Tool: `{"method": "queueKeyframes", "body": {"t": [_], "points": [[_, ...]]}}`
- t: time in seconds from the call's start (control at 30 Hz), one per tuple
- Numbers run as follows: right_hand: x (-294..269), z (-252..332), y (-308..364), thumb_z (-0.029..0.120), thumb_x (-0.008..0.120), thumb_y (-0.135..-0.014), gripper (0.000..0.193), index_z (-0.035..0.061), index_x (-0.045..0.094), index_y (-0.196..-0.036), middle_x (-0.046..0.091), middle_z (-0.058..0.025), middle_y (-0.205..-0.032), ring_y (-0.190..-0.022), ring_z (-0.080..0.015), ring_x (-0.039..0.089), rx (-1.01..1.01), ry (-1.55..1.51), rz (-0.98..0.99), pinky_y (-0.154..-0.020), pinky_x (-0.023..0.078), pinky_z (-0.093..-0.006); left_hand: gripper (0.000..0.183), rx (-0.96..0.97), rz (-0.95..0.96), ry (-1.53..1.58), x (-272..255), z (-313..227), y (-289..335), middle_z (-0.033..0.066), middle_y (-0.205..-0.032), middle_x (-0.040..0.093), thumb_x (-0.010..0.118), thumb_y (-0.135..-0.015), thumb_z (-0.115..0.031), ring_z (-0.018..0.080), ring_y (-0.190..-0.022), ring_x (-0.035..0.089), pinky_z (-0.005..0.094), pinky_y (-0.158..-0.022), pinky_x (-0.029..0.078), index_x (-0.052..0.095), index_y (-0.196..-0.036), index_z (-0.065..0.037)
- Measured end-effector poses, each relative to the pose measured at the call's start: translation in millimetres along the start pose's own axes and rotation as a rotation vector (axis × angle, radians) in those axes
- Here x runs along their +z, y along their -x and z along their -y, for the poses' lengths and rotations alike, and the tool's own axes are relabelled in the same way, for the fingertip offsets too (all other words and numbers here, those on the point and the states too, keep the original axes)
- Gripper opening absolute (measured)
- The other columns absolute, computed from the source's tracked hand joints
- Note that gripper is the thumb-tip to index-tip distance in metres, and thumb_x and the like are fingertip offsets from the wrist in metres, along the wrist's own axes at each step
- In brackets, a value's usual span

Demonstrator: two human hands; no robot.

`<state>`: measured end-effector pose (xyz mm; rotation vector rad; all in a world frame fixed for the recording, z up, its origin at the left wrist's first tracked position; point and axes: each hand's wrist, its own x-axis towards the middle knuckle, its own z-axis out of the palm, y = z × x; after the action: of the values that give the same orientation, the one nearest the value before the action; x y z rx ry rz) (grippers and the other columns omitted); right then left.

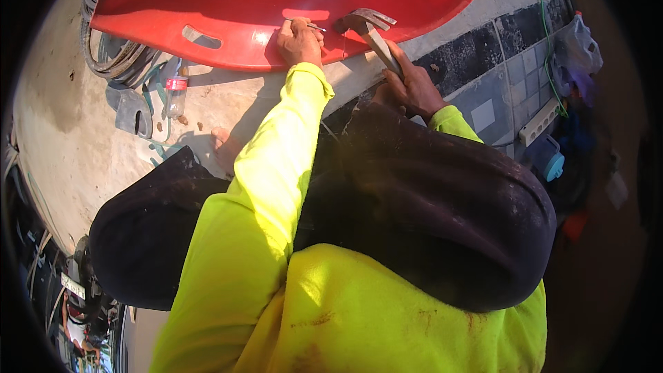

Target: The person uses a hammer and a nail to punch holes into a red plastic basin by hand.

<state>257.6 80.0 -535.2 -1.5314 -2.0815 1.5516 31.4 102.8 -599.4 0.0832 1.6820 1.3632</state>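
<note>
My right hand [416,88] is wrapped round the wooden handle of a claw hammer [377,43], its metal head over the near rim of a large red plastic tub [228,24]. To the left of the hammer head, my left hand [301,44] rests at the same rim with its fingers closed on a thin, nail-like metal piece [316,27]. That piece points right, toward the hammer head. Beside it, a fine wire-like strand [344,45] shows at the rim. An oval handle hole pierces the rim farther left.
Left of my arm lie a plastic bottle [177,97] and a grey cut piece [132,112], near a coiled hose [103,55]. At right are a white power strip [540,123], a green cord [545,27], a clear plastic bag [577,45] and a blue-lidded container [554,166].
</note>
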Motion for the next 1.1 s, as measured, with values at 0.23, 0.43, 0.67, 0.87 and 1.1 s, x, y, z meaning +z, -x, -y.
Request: {"method": "queueKeyframes", "body": {"t": [0.23, 0.43, 0.67, 0.87, 1.1], "points": [[19, 2, 18, 0.014, 0.059, -0.098, 0.061, 0.0113, 0.034, -0.154, 0.068, -0.0286, -0.11, -0.106, -0.0336, 0.07, 0.125, -0.15, -0.325, -0.089, 0.053, -0.0377, 0.019, 0.152, 0.382, -0.211, -8, 15, 14, 0.0033, -0.083, 0.067, 0.059, -0.097, -0.019, 0.0075, -0.065, 0.059, 0.0226, -0.061, 0.049, 0.067, -0.092, -0.002], [24, -5, 17, 0.013, 0.061, -0.098, 0.063, 0.0117, 0.033, -0.154, 0.068, -0.0286, -0.109, -0.104, -0.0346, 0.071, 0.095, -0.143, -0.359, -0.087, 0.054, -0.0383, 0.019, 0.191, 0.343, -0.158, 4, 15, 18, 0.0036, -0.082, 0.068, 0.06, -0.094, -0.019, 0.01, -0.063, 0.062, 0.0254, -0.058, 0.048, 0.066, -0.09, -0.002], [25, -5, 16, 0.012, 0.061, -0.097, 0.063, 0.0116, 0.033, -0.154, 0.069, -0.027, -0.108, -0.101, -0.0331, 0.072, 0.114, -0.147, -0.353, -0.085, 0.054, -0.0376, 0.014, 0.222, 0.39, -0.164, 4, 18, 19, 0.0037, -0.082, 0.067, 0.06, -0.094, -0.015, 0.0117, -0.065, 0.062, 0.0264, -0.062, 0.051, 0.066, -0.092, -0.002], [25, -8, 17, 0.012, 0.061, -0.097, 0.063, 0.0122, 0.034, -0.154, 0.07, -0.0259, -0.107, -0.1, -0.031, 0.072, 0.121, -0.15, -0.355, -0.084, 0.054, -0.036, 0.013, 0.253, 0.431, -0.205, 4, 25, 18, 0.0015, -0.087, 0.068, 0.062, -0.095, -0.014, 0.0094, -0.068, 0.061, 0.0248, -0.066, 0.052, 0.067, -0.097, -0.002], [26, -12, 15, 0.011, 0.061, -0.097, 0.063, 0.0128, 0.034, -0.154, 0.069, -0.0265, -0.106, -0.1, -0.032, 0.072, 0.069, -0.128, -0.368, -0.082, 0.054, -0.036, 0.011, 0.312, 0.457, -0.282, 5, 26, 15, 0.0011, -0.085, 0.066, 0.06, -0.094, -0.01, 0.0086, -0.068, 0.06, 0.0252, -0.066, 0.052, 0.067, -0.096, -0.002]]}}
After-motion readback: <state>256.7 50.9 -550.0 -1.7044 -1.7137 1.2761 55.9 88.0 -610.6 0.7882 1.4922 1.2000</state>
